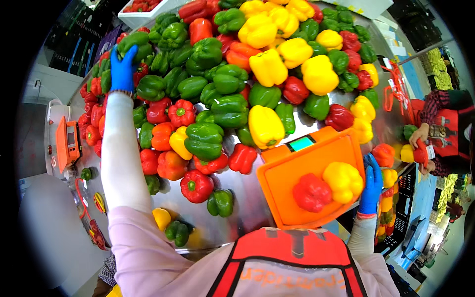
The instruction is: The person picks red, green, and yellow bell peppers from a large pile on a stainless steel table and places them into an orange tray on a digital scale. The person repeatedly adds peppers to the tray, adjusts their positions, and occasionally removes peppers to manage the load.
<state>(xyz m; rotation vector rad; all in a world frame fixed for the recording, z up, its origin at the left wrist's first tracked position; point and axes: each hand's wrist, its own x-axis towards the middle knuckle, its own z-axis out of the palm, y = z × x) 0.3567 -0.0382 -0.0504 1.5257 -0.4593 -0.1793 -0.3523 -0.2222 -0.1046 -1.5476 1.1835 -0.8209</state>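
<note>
My left hand [123,72], in a blue glove, reaches to the far left of the pile with thumb and fingers around the near side of a large green bell pepper [135,46]. My right hand [371,187], gloved in blue too, is by the right edge of an orange scale [282,193]. Its fingers are extended, and no object shows in it. On the scale's platform rest a red bell pepper [312,193] and a yellow bell pepper [343,182]. An orange-red bell pepper [384,155] lies just beyond my right fingertips.
Loose green, red and yellow peppers cover much of the steel table [248,208]. Another orange scale [67,143] stands at the left. Black crates [402,208] with peppers are at lower right. Across the right side, a person's hands [421,135] hold peppers near red tape [419,154].
</note>
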